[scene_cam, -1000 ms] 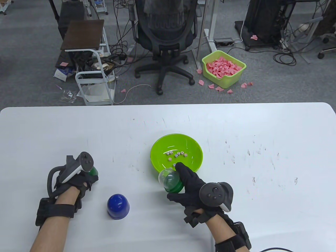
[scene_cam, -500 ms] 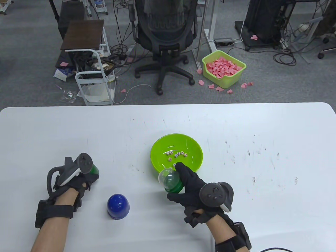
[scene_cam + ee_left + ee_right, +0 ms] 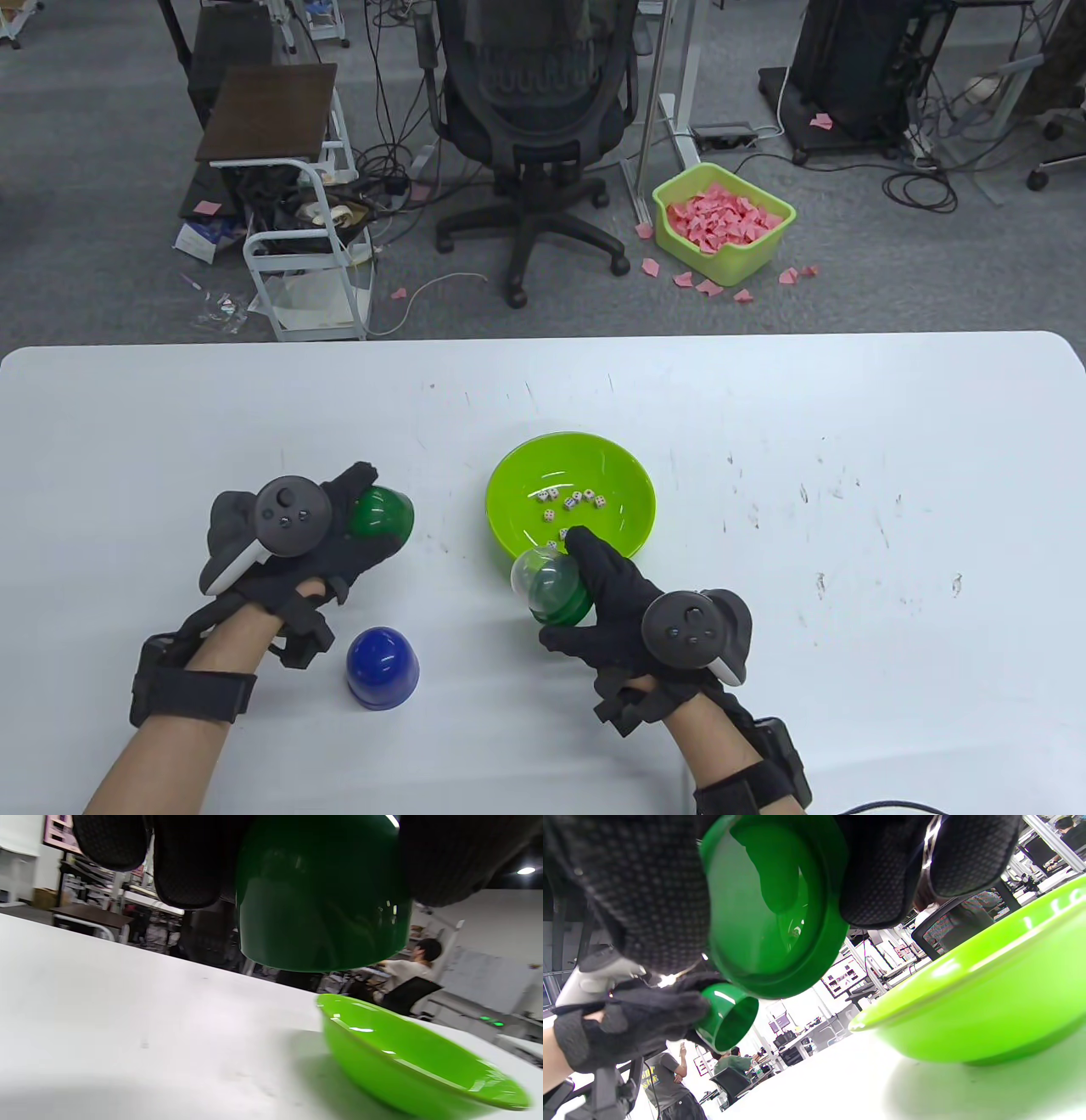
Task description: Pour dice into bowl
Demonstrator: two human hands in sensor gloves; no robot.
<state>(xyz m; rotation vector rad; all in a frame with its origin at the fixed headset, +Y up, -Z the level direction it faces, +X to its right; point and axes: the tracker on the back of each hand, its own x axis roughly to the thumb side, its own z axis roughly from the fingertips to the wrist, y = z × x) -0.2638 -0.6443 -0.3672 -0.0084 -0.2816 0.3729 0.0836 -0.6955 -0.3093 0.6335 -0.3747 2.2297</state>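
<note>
A lime green bowl sits mid-table with several dice inside. My right hand grips a dice shaker with a clear dome and green base, tilted at the bowl's near rim. Its green base fills the right wrist view beside the bowl. My left hand holds a dark green cup lifted off the table, left of the bowl. In the left wrist view that cup hangs mouth-down above the table, with the bowl to its right. A blue cup stands upside down between my hands.
The white table has scuff marks and its far edge runs across the middle of the view. Beyond it stand an office chair, a small cart and a green bin of pink paper.
My left hand has lifted the dark green cup and carried it right and forward toward the bowl. The right hand and its shaker have stayed in place.
</note>
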